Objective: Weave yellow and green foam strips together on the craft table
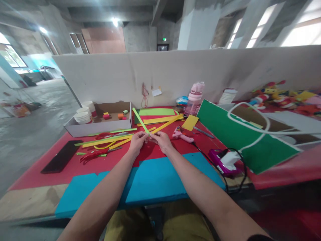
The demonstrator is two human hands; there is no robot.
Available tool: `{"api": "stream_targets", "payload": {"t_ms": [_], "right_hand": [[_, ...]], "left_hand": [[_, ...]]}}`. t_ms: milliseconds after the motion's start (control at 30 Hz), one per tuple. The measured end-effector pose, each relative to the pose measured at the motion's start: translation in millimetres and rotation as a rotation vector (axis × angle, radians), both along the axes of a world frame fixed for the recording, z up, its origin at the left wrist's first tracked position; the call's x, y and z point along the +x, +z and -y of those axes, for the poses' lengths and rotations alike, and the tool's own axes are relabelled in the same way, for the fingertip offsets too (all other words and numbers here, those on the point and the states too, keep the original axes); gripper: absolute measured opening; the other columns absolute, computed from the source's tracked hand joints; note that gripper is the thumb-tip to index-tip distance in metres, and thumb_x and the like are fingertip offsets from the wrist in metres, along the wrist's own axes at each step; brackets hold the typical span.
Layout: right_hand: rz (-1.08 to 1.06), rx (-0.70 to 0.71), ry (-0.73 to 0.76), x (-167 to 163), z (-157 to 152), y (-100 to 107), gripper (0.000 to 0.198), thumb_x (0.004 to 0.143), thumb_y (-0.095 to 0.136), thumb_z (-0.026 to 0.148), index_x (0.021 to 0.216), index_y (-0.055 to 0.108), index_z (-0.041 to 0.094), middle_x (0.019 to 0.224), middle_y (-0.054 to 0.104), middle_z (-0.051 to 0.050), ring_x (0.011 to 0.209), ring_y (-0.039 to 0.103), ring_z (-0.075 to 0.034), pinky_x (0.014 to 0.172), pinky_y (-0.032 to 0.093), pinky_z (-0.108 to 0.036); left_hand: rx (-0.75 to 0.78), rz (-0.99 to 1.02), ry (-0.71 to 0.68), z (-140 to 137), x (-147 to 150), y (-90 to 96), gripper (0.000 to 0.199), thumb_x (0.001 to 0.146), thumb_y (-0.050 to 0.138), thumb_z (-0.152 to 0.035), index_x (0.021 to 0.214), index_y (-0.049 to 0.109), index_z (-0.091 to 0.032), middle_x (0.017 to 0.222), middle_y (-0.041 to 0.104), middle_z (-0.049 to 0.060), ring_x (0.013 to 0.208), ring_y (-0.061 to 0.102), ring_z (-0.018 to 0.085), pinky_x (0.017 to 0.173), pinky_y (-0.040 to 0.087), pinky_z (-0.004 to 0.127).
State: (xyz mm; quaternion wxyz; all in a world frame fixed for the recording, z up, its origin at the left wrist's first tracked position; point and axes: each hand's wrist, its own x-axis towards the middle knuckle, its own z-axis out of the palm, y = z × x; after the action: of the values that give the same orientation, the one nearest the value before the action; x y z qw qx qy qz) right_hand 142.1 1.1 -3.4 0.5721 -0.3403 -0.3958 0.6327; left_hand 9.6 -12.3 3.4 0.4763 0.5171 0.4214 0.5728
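Both hands meet over the red-covered table, their fingertips close together. My left hand (137, 142) pinches the lower end of a light green paper strip (140, 120), which slants up and to the left. My right hand (162, 140) is closed at the same end, its thumb and fingers on the strip. Beside my right hand lies a pink hot glue gun (182, 134). To the left of my left hand are yellow strips (100, 142) and red-handled scissors (92, 155). A long yellow strip (169, 123) lies just beyond my right hand.
Blue sheets (160, 180) cover the table's front edge. A shallow box (100, 128) with paper cups and small coloured rolls stands back left, a black phone (61, 157) before it. On the right are a green board (240, 140), a purple power strip (223, 164) with cables, and a pink bottle (194, 98).
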Motion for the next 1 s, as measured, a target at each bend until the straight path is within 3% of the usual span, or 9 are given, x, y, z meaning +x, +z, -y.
{"api": "stream_targets", "payload": {"t_ms": [333,700,1000], "right_hand": [[0.059,0.005,0.012,-0.2,3.9,3.1,0.026,0.053,0.082,0.029,0.07,0.07,0.013,0.068,0.07,-0.003,0.06,0.063,-0.012,0.07,0.055,-0.028],[0.1,0.016,-0.071,-1.3,5.0,4.5,0.021,0.056,0.079,0.029,0.066,0.069,0.014,0.062,0.068,-0.002,0.058,0.063,-0.015,0.069,0.056,-0.032],[-0.043,0.039,0.129,3.0,3.5,7.6,0.024,0.056,0.08,0.024,0.071,0.065,0.015,0.07,0.069,-0.002,0.068,0.065,-0.013,0.079,0.054,-0.031]], "left_hand": [[-0.009,-0.002,0.012,-0.9,-0.1,-1.5,0.025,0.066,0.073,-0.036,0.066,0.06,-0.014,0.055,0.057,-0.001,0.051,0.05,0.009,0.053,0.039,0.022],[-0.028,0.009,-0.022,0.9,1.6,-0.3,0.027,0.066,0.074,-0.038,0.067,0.062,-0.014,0.055,0.057,0.0,0.051,0.05,0.009,0.053,0.038,0.022],[-0.065,0.175,-0.039,-0.4,-1.5,4.9,0.024,0.062,0.076,-0.032,0.064,0.061,-0.014,0.054,0.056,-0.001,0.049,0.048,0.007,0.053,0.037,0.022]]}}
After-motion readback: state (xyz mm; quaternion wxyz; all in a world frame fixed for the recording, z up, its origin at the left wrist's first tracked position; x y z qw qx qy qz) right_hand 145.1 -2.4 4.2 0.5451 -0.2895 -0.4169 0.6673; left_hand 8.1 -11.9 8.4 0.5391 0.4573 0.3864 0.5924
